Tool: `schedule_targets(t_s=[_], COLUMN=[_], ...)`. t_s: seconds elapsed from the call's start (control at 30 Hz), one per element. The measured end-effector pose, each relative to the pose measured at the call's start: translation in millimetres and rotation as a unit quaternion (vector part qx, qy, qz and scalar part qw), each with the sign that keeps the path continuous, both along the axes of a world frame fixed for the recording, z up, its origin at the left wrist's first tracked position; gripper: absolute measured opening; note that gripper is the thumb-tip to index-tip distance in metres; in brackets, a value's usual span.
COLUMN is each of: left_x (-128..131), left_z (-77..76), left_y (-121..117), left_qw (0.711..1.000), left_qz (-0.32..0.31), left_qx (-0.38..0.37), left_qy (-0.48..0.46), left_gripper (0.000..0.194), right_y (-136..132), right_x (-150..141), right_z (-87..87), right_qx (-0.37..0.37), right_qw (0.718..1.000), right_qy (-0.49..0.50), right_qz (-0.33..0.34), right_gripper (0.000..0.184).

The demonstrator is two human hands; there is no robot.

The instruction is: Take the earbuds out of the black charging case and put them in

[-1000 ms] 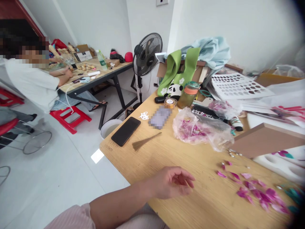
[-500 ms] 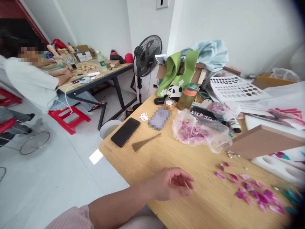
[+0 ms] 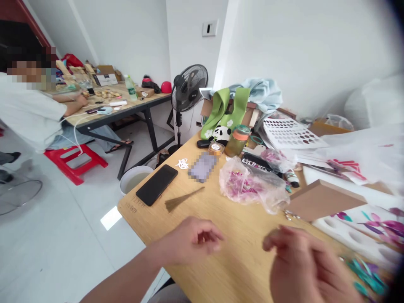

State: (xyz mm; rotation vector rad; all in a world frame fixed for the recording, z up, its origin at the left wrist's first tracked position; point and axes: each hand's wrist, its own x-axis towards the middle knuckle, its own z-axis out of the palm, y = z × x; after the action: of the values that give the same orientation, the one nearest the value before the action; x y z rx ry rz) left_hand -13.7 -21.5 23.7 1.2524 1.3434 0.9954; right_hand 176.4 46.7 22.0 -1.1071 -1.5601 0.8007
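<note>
Above the near part of the wooden table (image 3: 233, 269), my left hand (image 3: 192, 242) is loosely curved, fingers apart from the thumb, nothing seen in it. My right hand (image 3: 306, 265), blurred, is to its right with fingers curled in; whatever it may hold is hidden. It covers the area of loose pink petals. Teal petals (image 3: 366, 273) show beyond it at the right edge. Ahead of both hands lies a clear plastic bag of pink petals (image 3: 243, 185). A bundle of thin brown strands (image 3: 183, 200) lies beyond my left hand, near a black phone (image 3: 157, 184).
A tilted brown board (image 3: 325, 200) leans over a white tray (image 3: 350, 235) at right. Behind the bag stand a bottle with a teal lid (image 3: 236, 141) and a green panda bag (image 3: 217, 118). A fan (image 3: 191, 88), a bucket (image 3: 134, 179) and a seated person (image 3: 28, 109) are farther left.
My right hand has come into view at the lower right, over the pink petals. The left hand sits further left in view, as the camera has turned slightly.
</note>
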Motion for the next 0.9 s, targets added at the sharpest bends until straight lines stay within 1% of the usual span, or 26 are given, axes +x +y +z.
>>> schedule_targets(t_s=[0.07, 0.1, 0.13, 0.2, 0.3, 0.4, 0.47, 0.57, 0.63, 0.7, 0.8, 0.9], left_x=[-19.2, -27.7, -35.1, -46.4, -56.4, -63.3, -67.6, -72.3, -73.5, -73.8, -73.6, -72.9], left_z=[14.0, 20.2, 25.8, 34.0, 38.0, 33.9, 29.6, 23.6, 18.8, 12.1, -0.6, -11.9], left_y=[2.7, 4.1, 5.4, 7.9, 15.7, 34.7, 53.8, 85.3, 103.7, 118.0, 131.4, 136.9], left_qw=[0.998, 0.995, 0.992, 0.985, 0.968, 0.951, 0.936, 0.903, 0.881, 0.863, 0.854, 0.853], left_qz=[0.055, 0.087, 0.115, 0.168, 0.238, 0.278, 0.288, 0.292, 0.283, 0.266, 0.238, 0.232], left_qx=[-0.021, -0.022, -0.015, 0.009, 0.043, 0.094, 0.121, 0.124, 0.099, 0.059, 0.019, 0.006], left_qy=[0.028, 0.036, 0.041, 0.048, 0.062, 0.101, 0.164, 0.291, 0.367, 0.426, 0.462, 0.467], left_gripper=[0.021, 0.021, 0.022, 0.024, 0.026, 0.025, 0.022, 0.02, 0.021, 0.024, 0.03, 0.035], right_y=[5.6, 7.3, 8.2, 8.2, 5.9, 4.5, 4.8, 6.3, 7.6, 8.8, 9.9, 9.9], right_x=[-19.1, -26.7, -32.6, -39.1, -41.3, -42.2, -42.8, -42.4, -41.4, -40.6, -40.6, -41.1], right_z=[-11.2, -19.0, -27.7, -44.9, -62.3, -67.3, -67.9, -69.5, -71.1, -72.3, -73.0, -72.8], right_qx=[0.018, 0.026, 0.027, 0.026, 0.033, 0.036, 0.037, 0.033, 0.027, 0.021, 0.023, 0.027], right_qw=[0.999, 0.998, 0.998, 0.996, 0.987, 0.979, 0.976, 0.972, 0.972, 0.974, 0.974, 0.97], right_qy=[0.039, 0.056, 0.051, 0.011, -0.056, -0.089, -0.099, -0.109, -0.11, -0.11, -0.114, -0.123], right_qz=[-0.005, 0.008, 0.031, 0.08, 0.148, 0.182, 0.192, 0.205, 0.204, 0.198, 0.196, 0.208], right_gripper=[0.021, 0.022, 0.022, 0.021, 0.021, 0.021, 0.021, 0.021, 0.023, 0.024, 0.024, 0.023])
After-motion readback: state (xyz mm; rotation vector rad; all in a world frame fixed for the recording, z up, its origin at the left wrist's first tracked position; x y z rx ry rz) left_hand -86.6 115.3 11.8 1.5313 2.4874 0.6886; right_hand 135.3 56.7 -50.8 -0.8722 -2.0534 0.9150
